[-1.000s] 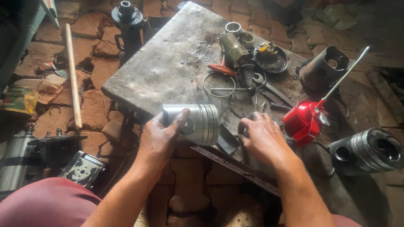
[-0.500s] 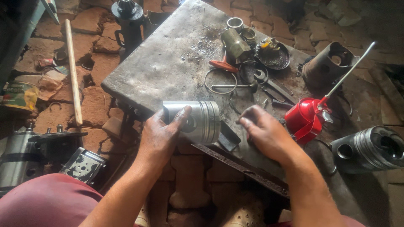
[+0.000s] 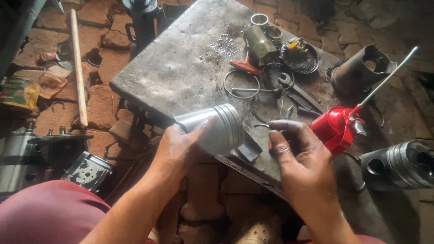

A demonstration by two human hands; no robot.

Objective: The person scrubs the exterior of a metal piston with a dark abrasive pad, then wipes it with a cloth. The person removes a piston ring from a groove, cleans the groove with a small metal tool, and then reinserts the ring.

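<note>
My left hand point(image 3: 177, 151) grips a shiny metal piston point(image 3: 216, 127), held on its side over the near edge of a grey metal slab point(image 3: 181, 68). My right hand point(image 3: 298, 158) hovers just right of the piston's ringed crown. Its thumb and fingers pinch a thin wire ring point(image 3: 263, 125), which is hard to make out. A red oil can point(image 3: 337, 127) with a long spout stands just right of that hand.
Loose rings point(image 3: 242, 84), red-handled pliers point(image 3: 245, 67), a brass-coloured cylinder point(image 3: 258, 43) and a dirty dish point(image 3: 299, 55) lie on the slab. Another piston point(image 3: 402, 165) lies at right, a dark sleeve point(image 3: 361, 68) behind it. A wooden stick point(image 3: 77, 63) and engine parts point(image 3: 45, 151) lie left on the brick floor.
My right hand has lifted off the slab and drawn back toward the piston's crown. The piston has tilted, its crown end higher and closer to me.
</note>
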